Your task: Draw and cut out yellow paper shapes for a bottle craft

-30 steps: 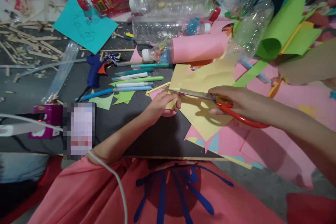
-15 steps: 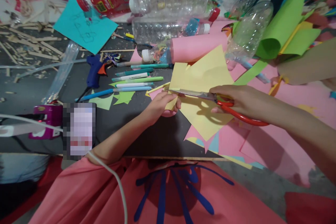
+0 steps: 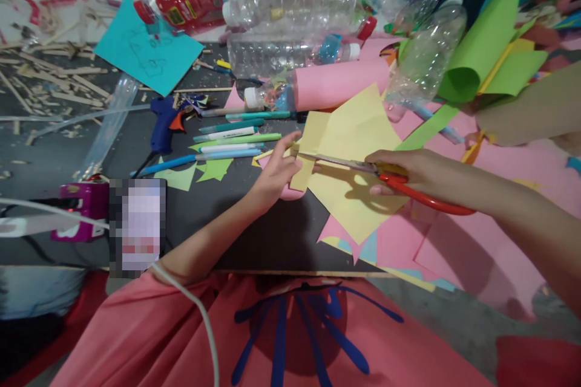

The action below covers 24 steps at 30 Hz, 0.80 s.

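My right hand (image 3: 403, 172) is closed around a pair of scissors (image 3: 436, 202) with red-orange handles. The blades point left, across a narrow part of a sheet of yellow paper (image 3: 356, 127). My left hand (image 3: 276, 172) pinches the left end of that paper beside the blade tips, thumb on top and a finger stretched out upward. A small flap of the paper hangs below the blades. Pink paper shows just under the left hand. Several felt-tip pens (image 3: 231, 134) lie to the left of the yellow sheet.
A blue glue gun (image 3: 163, 124) and a phone (image 3: 140, 224) lie on the left. Clear plastic bottles (image 3: 281, 54) line the back, one wrapped in pink paper (image 3: 340, 84). Pink sheets (image 3: 499, 193) cover the right side. Wood sticks (image 3: 59, 72) are scattered at the far left.
The fingers of my left hand have loosened and one now points upward. The paper's left end has shifted right, with its lower flap more in view. The scissors moved slightly right.
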Tool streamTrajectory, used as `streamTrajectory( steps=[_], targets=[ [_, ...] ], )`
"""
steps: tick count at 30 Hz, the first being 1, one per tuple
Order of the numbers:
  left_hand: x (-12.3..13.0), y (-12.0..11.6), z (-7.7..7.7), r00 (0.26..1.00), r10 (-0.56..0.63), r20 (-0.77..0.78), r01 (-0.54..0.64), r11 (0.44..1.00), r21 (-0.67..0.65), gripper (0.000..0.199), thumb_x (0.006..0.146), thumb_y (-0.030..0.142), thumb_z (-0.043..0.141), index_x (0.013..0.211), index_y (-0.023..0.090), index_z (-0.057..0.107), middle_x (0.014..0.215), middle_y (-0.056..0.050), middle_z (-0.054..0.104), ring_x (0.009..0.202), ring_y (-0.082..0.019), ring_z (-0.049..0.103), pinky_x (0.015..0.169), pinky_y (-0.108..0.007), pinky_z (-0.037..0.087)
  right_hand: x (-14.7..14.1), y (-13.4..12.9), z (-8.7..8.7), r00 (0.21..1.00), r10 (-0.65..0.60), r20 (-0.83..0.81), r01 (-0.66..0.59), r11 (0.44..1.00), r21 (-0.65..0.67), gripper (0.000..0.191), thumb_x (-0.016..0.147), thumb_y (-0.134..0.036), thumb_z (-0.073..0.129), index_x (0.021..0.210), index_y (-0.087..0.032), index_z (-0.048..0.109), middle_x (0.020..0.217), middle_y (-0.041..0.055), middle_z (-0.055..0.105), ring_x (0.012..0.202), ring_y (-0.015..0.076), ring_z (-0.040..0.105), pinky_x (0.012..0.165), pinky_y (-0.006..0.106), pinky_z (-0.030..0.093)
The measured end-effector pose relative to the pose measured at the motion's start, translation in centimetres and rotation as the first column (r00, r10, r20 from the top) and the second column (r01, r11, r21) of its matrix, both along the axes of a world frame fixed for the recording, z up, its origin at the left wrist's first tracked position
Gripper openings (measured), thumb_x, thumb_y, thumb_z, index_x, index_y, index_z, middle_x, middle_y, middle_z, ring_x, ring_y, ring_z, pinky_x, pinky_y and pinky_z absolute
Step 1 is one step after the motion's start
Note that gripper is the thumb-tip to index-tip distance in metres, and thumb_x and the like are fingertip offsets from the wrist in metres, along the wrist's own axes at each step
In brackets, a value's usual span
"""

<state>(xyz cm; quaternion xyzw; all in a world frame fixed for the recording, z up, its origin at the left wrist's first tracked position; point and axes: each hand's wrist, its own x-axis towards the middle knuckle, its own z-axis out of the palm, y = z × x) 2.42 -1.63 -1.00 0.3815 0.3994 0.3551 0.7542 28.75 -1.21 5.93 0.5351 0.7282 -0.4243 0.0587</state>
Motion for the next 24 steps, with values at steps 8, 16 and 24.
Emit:
streamTrajectory(
  steps=[8, 16, 24],
  targets=[
    [-0.1, 0.0, -0.2, 0.989, 0.092, -0.117, -0.059, 0.963, 0.262, 0.039, 0.076, 0.039, 0.070, 0.109, 0.022, 0.055, 0.139, -0.009, 0.051, 0.101, -0.021, 0.069, 0.076, -0.031, 0.057, 0.3, -0.1, 0.2, 1.000, -0.019, -0.010, 0.019, 0.999, -0.035, 0.061, 0.079, -0.076, 0.054, 0.107, -0.022, 0.065, 0.076, 0.0051, 0.066, 0.065, 0.0212, 0.060, 0.058, 0.031, 0.042],
    [-0.2, -0.5, 1.3, 0.947, 0.105, -0.303, -0.054, 0.984, 0.172, 0.042, 0.079, 0.025, 0.060, 0.121, 0.020, 0.063, 0.087, -0.002, 0.065, 0.051, -0.008, 0.055, 0.045, -0.020, 0.041, 0.2, -0.3, 0.0, 1.000, -0.015, -0.027, 0.016, 1.000, 0.006, 0.059, 0.081, -0.076, 0.051, 0.103, -0.024, 0.067, 0.073, 0.0043, 0.066, 0.062, 0.0213, 0.060, 0.057, 0.031, 0.043],
    [-0.2, -0.5, 0.8, 0.912, 0.210, -0.353, -0.075, 0.930, 0.360, 0.043, 0.077, 0.022, 0.060, 0.119, 0.019, 0.068, 0.123, -0.007, 0.065, 0.056, -0.003, 0.051, 0.056, -0.019, 0.047, 0.1, -0.2, 0.3, 0.999, 0.013, 0.041, -0.014, 1.000, 0.024, 0.056, 0.081, -0.073, 0.051, 0.101, -0.022, 0.063, 0.073, 0.0053, 0.064, 0.063, 0.0223, 0.058, 0.057, 0.031, 0.039]
  ],
)
